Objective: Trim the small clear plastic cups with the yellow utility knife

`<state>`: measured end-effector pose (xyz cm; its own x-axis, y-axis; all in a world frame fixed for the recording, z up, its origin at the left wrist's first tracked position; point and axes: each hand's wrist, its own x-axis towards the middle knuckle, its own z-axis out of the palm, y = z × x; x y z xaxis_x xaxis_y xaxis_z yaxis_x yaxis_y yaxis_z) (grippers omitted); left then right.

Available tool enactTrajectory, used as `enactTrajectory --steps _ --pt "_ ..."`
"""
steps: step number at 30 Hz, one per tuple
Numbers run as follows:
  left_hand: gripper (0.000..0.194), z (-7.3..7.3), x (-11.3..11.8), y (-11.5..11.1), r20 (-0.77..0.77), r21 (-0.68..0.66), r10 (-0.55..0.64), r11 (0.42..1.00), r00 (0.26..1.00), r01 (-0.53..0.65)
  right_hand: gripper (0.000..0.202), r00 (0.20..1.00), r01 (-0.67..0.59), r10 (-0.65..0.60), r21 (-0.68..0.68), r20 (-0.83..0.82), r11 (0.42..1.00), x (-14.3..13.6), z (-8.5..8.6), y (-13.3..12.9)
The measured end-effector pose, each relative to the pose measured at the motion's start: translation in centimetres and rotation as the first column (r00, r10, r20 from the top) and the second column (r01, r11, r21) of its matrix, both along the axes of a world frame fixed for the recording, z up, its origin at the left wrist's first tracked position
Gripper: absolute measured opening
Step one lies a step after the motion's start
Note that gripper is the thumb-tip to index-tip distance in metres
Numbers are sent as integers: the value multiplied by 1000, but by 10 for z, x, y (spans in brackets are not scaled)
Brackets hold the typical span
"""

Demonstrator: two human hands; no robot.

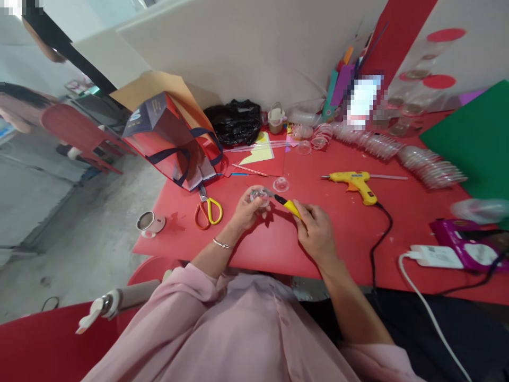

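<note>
Head view: I observe both hands working above the near-middle edge of a red tabletop [262, 252]. The left hand [246, 211] holds a small clear plastic piece [260, 196], round in outline, between thumb and fingers. The right hand [317, 231] grips a yellow-handled knife [293, 208], its blade directed left toward the clear piece; I cannot tell whether the blade edge makes contact. A second clear round piece [281, 184] lies on the tabletop, just beyond the blade. I locate scissors [204, 199] with one red and one yellow handle loop to the left, and a yellow glue gun [353, 181] to the right, nozzle facing left. Nested clear plastic pieces [369, 140] form a row at the far right.
</note>
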<state>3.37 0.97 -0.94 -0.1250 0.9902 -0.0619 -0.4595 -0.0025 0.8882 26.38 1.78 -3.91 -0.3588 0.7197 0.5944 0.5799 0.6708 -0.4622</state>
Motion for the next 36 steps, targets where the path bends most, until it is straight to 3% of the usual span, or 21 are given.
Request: enactTrajectory --steps 5,9,13,18,23,29,36 --pt "87 6 2 0 -6 -5 11 1000 1000 -11 60 999 -14 15 25 -38 1000 0 1 -1" --pt "79 6 4 1 -54 12 40 999 998 -39 60 998 -55 54 39 31 998 -1 2 -2" --pt "68 -1 2 2 -72 25 51 998 996 -50 58 999 -6 3 67 44 998 -1 2 -2" --pt "70 -7 0 3 -45 18 58 998 997 -57 59 1000 30 -30 68 -1 997 0 3 -2" --pt "68 -5 1 3 -39 55 30 998 999 -28 61 999 -44 43 63 20 997 -1 2 -2" --pt "71 -5 1 3 -61 0 71 997 996 -71 58 999 45 -45 69 5 997 1 0 0" --pt "68 -4 1 3 -39 32 46 998 998 -45 58 999 -25 23 77 32 997 0 1 -2"
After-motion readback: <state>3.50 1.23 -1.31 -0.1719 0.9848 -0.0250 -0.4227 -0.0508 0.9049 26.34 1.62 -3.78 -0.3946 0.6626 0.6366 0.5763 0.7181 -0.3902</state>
